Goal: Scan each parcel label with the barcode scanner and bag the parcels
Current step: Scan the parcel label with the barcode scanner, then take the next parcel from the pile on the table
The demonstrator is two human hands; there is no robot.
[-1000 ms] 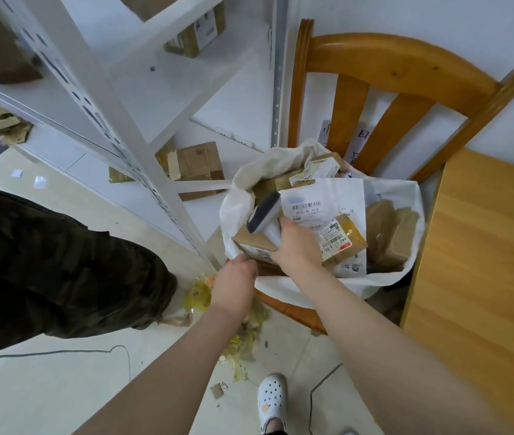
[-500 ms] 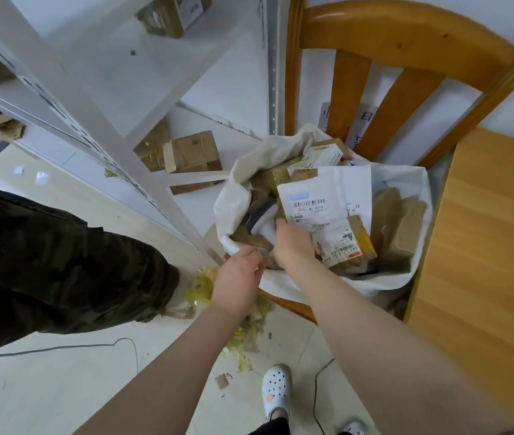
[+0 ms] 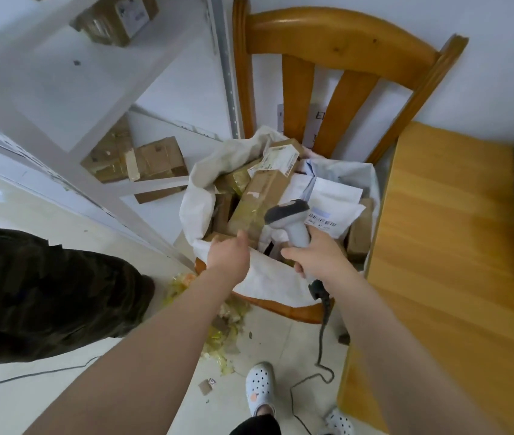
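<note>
Reaching forward, right fingers (image 3: 291,254) clench the scanner (image 3: 290,215), left fingers (image 3: 242,238) grasp a brown parcel (image 3: 258,196).

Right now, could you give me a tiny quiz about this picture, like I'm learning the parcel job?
1. What does the right hand grip? A a roll of tape, B the barcode scanner, C a phone.
2. True or false: the white sack is empty.
3. Fill in: the sack sits on a wooden ____.

Key: 1 B. 2 false, parcels fill it. 3 chair.
</note>
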